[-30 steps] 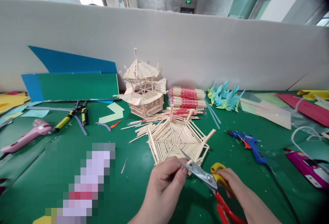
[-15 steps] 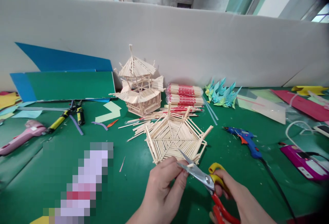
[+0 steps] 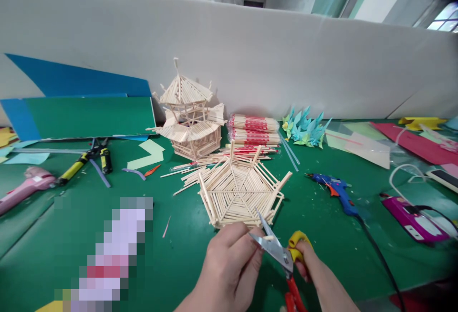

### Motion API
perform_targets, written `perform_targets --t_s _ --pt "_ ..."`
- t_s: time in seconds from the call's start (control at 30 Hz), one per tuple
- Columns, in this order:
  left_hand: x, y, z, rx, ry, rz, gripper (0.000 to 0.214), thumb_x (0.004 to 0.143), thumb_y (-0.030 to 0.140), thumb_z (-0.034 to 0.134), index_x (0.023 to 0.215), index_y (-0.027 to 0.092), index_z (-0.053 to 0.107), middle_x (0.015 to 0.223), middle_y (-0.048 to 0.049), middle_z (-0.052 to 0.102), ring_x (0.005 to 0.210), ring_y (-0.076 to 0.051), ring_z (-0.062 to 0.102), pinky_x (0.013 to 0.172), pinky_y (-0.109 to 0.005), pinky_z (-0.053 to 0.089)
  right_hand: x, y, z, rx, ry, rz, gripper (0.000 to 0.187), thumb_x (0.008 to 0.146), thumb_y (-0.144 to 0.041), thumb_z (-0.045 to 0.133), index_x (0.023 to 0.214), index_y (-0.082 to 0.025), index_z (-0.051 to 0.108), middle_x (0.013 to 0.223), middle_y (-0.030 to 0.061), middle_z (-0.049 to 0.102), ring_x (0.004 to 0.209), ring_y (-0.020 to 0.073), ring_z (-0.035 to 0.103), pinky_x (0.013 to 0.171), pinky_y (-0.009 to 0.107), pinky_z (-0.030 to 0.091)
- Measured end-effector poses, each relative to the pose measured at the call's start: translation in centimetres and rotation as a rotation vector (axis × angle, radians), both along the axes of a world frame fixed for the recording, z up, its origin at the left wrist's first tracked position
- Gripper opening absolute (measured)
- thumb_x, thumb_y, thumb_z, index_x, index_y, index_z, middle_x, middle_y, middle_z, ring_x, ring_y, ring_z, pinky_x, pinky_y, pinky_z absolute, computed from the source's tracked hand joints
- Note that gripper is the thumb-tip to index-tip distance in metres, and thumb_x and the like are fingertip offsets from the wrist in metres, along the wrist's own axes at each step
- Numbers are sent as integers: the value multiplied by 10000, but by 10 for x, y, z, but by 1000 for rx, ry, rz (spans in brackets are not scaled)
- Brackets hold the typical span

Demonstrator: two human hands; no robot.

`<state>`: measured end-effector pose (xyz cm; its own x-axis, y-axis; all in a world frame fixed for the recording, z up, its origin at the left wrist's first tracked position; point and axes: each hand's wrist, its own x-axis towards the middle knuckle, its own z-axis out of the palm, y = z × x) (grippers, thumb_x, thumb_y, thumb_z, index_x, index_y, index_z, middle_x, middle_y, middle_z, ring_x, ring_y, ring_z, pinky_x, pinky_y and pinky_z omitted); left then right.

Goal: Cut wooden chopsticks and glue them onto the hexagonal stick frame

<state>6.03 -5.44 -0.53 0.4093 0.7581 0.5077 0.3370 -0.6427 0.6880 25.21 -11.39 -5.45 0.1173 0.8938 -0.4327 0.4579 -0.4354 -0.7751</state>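
Observation:
My right hand (image 3: 315, 274) grips red-and-yellow scissors (image 3: 282, 254), whose blades stand apart and point up-left. My left hand (image 3: 231, 264) is closed in a pinch right at the blades, holding a small stick piece I can barely make out. Just beyond both hands a flat hexagonal stick roof (image 3: 241, 190) lies on the green mat (image 3: 186, 254). Behind it stands a finished stick pagoda (image 3: 189, 116), with loose sticks (image 3: 186, 178) scattered in front.
Wrapped chopstick bundles (image 3: 254, 130) and paper cranes (image 3: 306, 128) lie at the back. A blue glue gun (image 3: 334, 190) and a pink device (image 3: 415, 216) are to the right; a pink glue gun (image 3: 25, 188), yellow-handled cutters (image 3: 84, 159) and blue and green boards (image 3: 82, 111) to the left.
The scissor blades have opened wider and tilted more upright. Both hands have stayed close together in front of the roof, and the view has shifted slightly right.

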Motion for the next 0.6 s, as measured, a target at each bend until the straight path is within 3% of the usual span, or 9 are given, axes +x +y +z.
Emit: perform_targets --t_s 0.23,0.47,0.6 --pt "0 4 4 13 25 -36 187 814 49 431 731 129 578 623 -28 508 551 -113 460 507 -212 369 -2 1 3 -74 45 62 507 657 -355 585 1135 -199 520 910 60 629 918 240 607 829 281 446" --pt "0 3 5 46 51 -24 205 820 59 421 692 130 565 598 -30 506 525 -110 442 485 -209 358 -4 5 7 -85 57 85 331 771 -400 451 1004 -203 581 765 35 616 776 203 620 709 260 464" --pt "0 2 7 106 82 -24 182 805 51 429 682 141 527 594 -29 494 520 -115 432 479 -215 346 -5 4 7 -58 60 121 375 668 -357 570 1004 -191 568 803 43 619 789 209 599 747 266 450"
